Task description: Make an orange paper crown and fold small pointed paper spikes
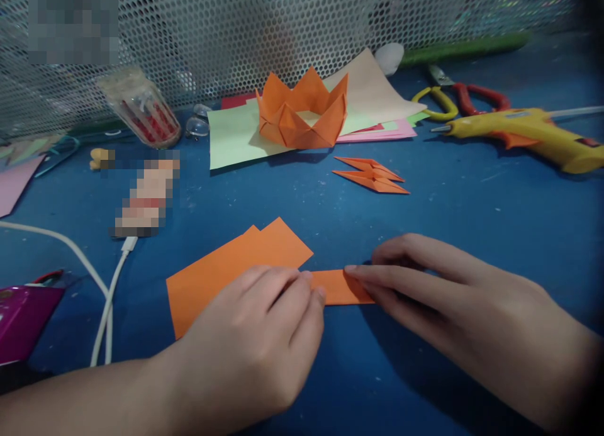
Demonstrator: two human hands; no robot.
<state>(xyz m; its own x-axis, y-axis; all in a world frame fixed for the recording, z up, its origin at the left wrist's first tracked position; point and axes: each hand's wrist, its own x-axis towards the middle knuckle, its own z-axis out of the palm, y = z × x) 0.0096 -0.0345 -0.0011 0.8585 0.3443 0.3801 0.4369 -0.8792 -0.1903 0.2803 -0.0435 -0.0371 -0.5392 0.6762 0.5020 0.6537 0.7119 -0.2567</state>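
Note:
A narrow folded strip of orange paper (337, 287) lies on the blue table between my hands. My left hand (268, 335) is closed over its left end, the fingertips pressing on the paper. At the right end, my right hand (425, 291) grips the strip with the fingers close together. Flat orange sheets (221, 272) lie partly beneath my left hand. Farther back are two pointed orange folded pieces (372, 175), side by side. Behind them stands an orange folded-paper ring with pointed tips (302, 118), resting on a pale green sheet.
A yellow glue gun (528, 134) and red-handled pliers (481, 99) lie at the back right. A jar with red contents (144, 112) stands at the back left, before a perforated metal panel (212, 33). White cables (106, 297) cross at the left, near a purple object (26, 319).

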